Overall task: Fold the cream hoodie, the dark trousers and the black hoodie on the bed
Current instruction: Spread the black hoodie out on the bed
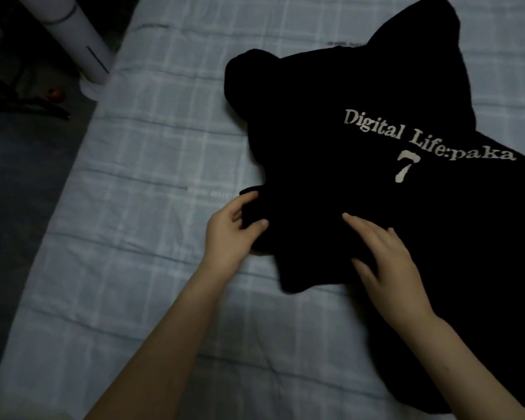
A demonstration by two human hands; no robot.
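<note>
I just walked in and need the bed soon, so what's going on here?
A person is working on the black hoodie, which lies spread on the checked bed sheet with its printed lettering facing up. The left hand grips a bunched bit of fabric at the hoodie's edge, probably a sleeve, while the right hand rests on the body with fairly straight fingers. The fold looks barely begun, and this is the only garment in view.

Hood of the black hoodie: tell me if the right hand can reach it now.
Probably yes. The right hand lies flat on the black hoodie, holding nothing, and only bare cloth lies between it and the hood at the far end. A forward stretch may be needed.
</note>
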